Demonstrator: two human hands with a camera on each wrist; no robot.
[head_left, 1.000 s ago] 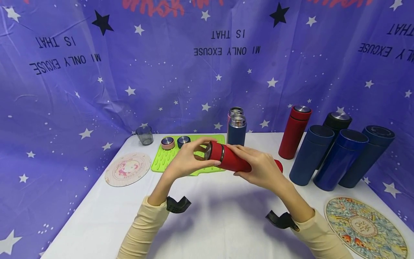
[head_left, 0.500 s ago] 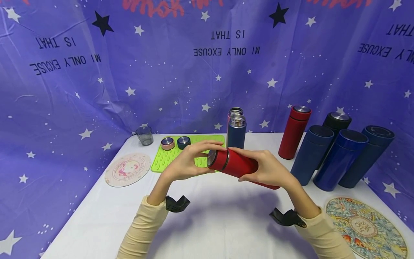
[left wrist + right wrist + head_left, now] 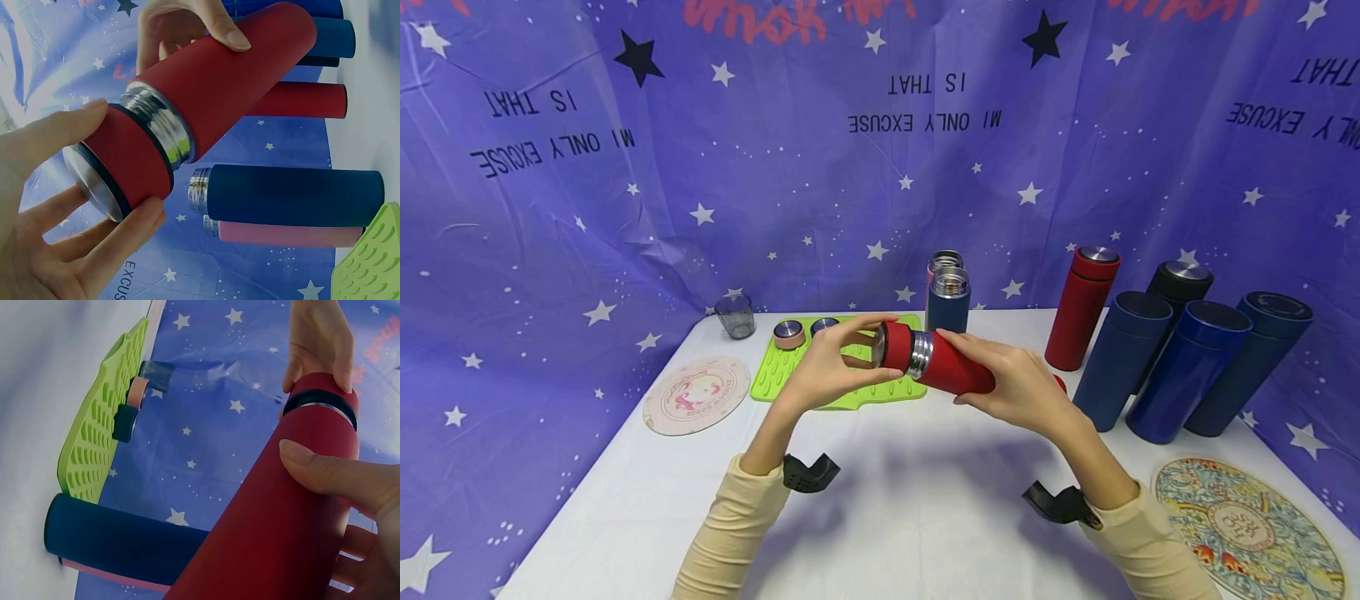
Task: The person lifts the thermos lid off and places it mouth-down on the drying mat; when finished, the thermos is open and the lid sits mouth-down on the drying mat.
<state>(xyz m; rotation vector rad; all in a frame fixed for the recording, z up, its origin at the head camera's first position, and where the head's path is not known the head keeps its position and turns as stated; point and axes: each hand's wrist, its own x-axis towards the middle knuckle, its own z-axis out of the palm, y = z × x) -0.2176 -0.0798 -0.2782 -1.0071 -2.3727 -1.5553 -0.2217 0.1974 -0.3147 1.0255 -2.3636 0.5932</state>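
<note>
Above the table, my right hand [image 3: 1018,379] grips the body of a red thermos bottle [image 3: 951,364], which is tilted with its top toward the left. My left hand [image 3: 831,367] pinches the red lid [image 3: 895,346] between thumb and fingers. The left wrist view shows the lid [image 3: 128,156] partly off, with the shiny steel neck [image 3: 162,125] bare between lid and body. In the right wrist view the right thumb lies along the bottle's red side [image 3: 269,506].
A green drying mat [image 3: 767,375] holds a pink lid [image 3: 789,334] and a dark blue lid [image 3: 824,324]. Lidless blue [image 3: 949,308] and pink bottles stand behind. A glass [image 3: 735,316] and round mat [image 3: 697,395] lie left; several capped bottles [image 3: 1078,312] and a patterned mat [image 3: 1247,525] are right.
The lid has come away from the red bottle's body, baring the steel neck that was covered before. Both hands have shifted slightly, and the bottle's tilt has changed a little.
</note>
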